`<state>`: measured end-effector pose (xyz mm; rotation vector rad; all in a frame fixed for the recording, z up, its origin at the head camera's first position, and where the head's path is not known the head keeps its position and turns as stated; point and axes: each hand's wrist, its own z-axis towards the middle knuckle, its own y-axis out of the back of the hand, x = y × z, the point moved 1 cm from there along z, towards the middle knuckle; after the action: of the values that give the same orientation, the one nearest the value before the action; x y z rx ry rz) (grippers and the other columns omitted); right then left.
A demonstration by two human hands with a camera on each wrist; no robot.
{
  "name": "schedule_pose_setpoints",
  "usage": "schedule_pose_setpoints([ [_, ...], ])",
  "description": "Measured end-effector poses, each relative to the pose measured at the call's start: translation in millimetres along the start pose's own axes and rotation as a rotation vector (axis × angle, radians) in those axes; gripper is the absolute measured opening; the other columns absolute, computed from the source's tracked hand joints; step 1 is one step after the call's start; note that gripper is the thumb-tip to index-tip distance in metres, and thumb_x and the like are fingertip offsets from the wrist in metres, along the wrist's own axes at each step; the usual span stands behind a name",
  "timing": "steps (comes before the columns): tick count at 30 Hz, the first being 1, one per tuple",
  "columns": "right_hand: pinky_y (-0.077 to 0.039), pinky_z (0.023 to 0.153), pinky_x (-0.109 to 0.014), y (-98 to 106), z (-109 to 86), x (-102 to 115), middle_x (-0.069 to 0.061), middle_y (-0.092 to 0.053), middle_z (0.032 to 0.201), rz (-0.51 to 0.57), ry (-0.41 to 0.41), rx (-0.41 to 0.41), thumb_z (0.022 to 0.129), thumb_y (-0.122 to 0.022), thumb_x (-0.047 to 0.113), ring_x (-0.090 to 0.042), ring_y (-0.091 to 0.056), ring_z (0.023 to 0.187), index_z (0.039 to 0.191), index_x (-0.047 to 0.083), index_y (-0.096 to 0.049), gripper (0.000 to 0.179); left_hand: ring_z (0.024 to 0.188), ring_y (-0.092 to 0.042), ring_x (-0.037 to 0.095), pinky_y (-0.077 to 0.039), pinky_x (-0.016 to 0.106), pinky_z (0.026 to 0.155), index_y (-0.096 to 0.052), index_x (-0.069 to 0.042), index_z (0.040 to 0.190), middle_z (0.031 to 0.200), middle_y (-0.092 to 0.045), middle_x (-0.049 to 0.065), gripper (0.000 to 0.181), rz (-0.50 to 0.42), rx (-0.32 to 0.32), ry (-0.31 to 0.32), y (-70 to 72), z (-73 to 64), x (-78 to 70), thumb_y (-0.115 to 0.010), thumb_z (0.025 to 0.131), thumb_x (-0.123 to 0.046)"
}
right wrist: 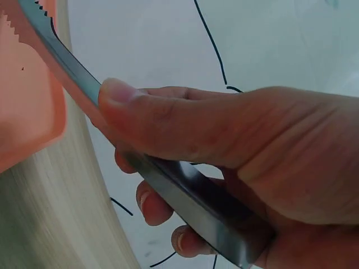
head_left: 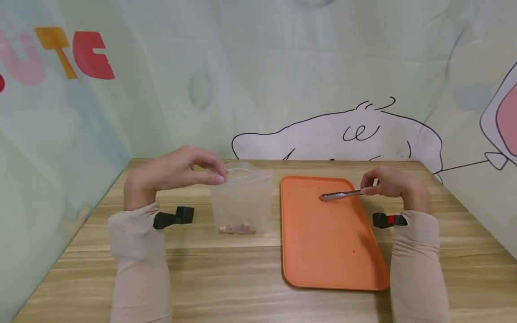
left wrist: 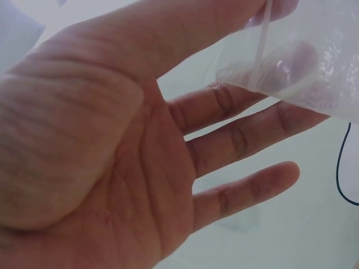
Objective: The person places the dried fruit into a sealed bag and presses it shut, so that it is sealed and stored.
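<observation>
Metal tongs, clear bag, "UTE" lettering

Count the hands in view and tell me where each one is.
2. The left hand pinches the upper left corner of the clear bag; the right hand, at the orange tray's right, grips metal tongs. Neither is hidden.

Beige sleeves bear black wrist cameras, one red-marked.
</observation>
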<state>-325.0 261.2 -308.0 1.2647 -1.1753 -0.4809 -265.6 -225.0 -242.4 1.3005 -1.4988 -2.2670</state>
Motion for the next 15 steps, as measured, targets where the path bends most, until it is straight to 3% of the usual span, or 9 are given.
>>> schedule_pose_setpoints([
  [4, -0.038, 0.061, -0.028, 4, -1.7, 7, 0.002, -0.058, 0.080, 0.001, 0.046, -0.066, 0.094, -0.071, 0.012, -0.016, -0.048, 0.072, 0.087, 0.012, -0.067, 0.008, 0.093, -0.062, 0.014, -0.050, 0.030, 0.085, -0.073, -0.018, 0.100, 0.098, -0.068, -0.005, 0.007, -0.001, 0.002, 0.001, 0.0, -0.2, 0.2, -0.071, 0.095, -0.023],
  [11, -0.044, 0.067, -0.026, 19, -6.8, 38, 0.004, -0.064, 0.086, -0.025, 0.191, -0.316, 0.095, -0.071, 0.015, -0.015, -0.055, 0.079, 0.094, 0.012, -0.071, 0.003, 0.093, -0.062, 0.014, -0.050, 0.030, 0.084, -0.073, -0.018, 0.101, 0.099, -0.069, -0.005, 0.007, 0.000, 0.005, 0.007, 0.0, 0.2, 0.2, -0.072, 0.094, -0.022],
  [15, -0.046, 0.070, -0.024, 23, -7.0, 63, 0.006, -0.065, 0.087, -0.027, 0.260, -0.441, 0.094, -0.071, 0.008, -0.013, -0.057, 0.080, 0.094, 0.013, -0.070, 0.005, 0.093, -0.062, 0.014, -0.050, 0.030, 0.084, -0.073, -0.018, 0.101, 0.099, -0.069, -0.005, 0.007, -0.004, 0.007, 0.009, 0.2, 0.1, 0.6, -0.072, 0.094, -0.022],
])
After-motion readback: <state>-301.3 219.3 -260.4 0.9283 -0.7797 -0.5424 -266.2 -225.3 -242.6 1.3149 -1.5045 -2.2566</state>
